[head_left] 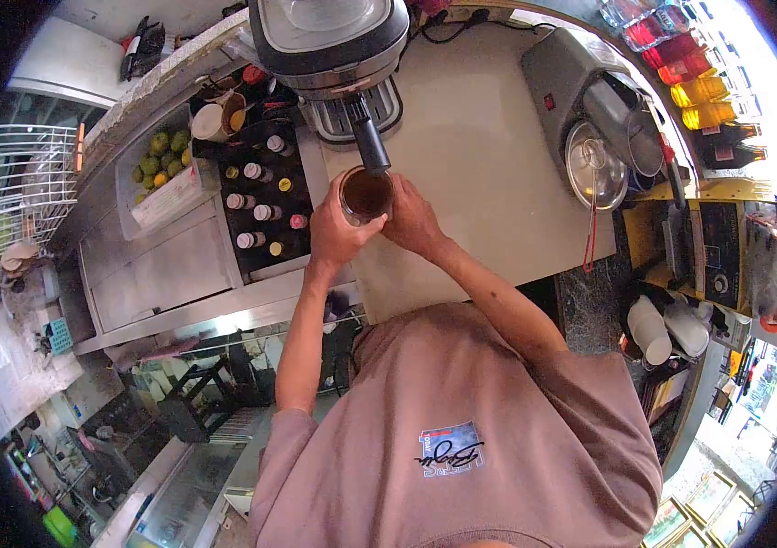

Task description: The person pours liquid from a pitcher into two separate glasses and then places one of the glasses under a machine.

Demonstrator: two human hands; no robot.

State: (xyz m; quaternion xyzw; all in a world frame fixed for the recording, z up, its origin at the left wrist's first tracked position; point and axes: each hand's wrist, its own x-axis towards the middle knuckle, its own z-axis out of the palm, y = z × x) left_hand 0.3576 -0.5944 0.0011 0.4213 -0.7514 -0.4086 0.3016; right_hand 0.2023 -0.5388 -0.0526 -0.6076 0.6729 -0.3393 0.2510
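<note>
My left hand (339, 230) wraps round one side of a clear glass (349, 212), with its thumb at the near edge. My right hand (414, 219) closes on the opposite side of the same glass, fingers curled along it. Dark brown contents (368, 192) show inside the rim. Just beyond the glass, the black handle of a portafilter (371, 144) points toward me and overlaps the far rim in this view. That portafilter is fitted in a silver and black espresso machine (334, 55).
Left of the hands, a black crate (256, 260) holds several capped bottles. A plastic tub (156, 219) of green citrus stands beyond it. On the right of the pale counter (471, 119) are a grey appliance (571, 73) and a metal bowl (589, 151). Colourful bottles (703, 89) line the far right.
</note>
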